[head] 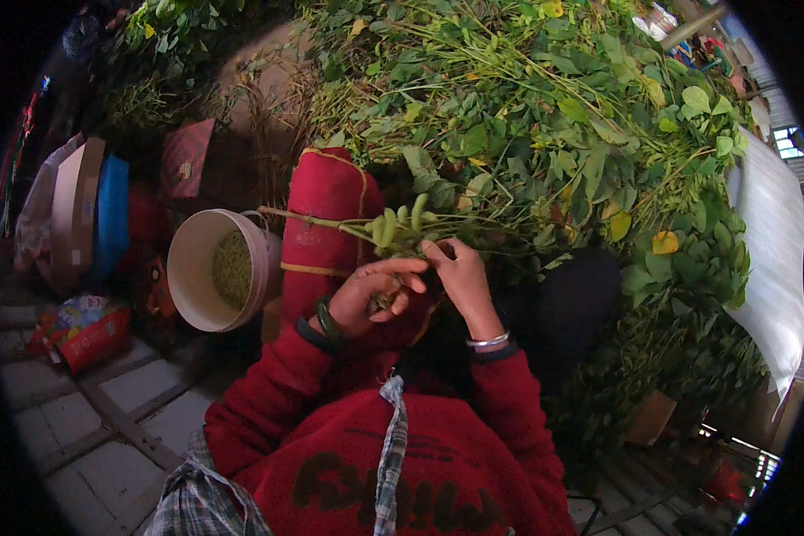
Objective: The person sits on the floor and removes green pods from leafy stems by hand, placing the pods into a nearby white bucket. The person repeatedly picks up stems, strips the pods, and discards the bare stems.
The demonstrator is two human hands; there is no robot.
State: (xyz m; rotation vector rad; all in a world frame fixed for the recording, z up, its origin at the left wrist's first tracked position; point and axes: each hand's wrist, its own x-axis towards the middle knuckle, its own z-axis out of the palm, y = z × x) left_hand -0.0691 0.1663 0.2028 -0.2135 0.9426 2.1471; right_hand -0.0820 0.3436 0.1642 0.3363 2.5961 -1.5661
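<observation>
A cut soybean stalk with plump green pods (390, 226) lies across my lap, over the red padded cloth (318, 244) on my leg. My left hand (375, 295), with a dark green bangle at the wrist, has its fingers curled round a few small picked pieces, perhaps pods, in the palm. My right hand (459, 271), with a silver bangle, has thumb and forefinger pinched at the stalk's lower side; what lies between the fingertips is too small to tell. To the left, a white plastic bucket (191, 268) tilts towards me with green pods or beans (232, 269) inside.
A large heap of leafy soybean plants (509, 120) fills the front and right. At left are a blue container (110, 218), a cardboard box (77, 208) and a red basket (97, 342) of packets on floor tiles. A white sheet (774, 248) hangs at far right.
</observation>
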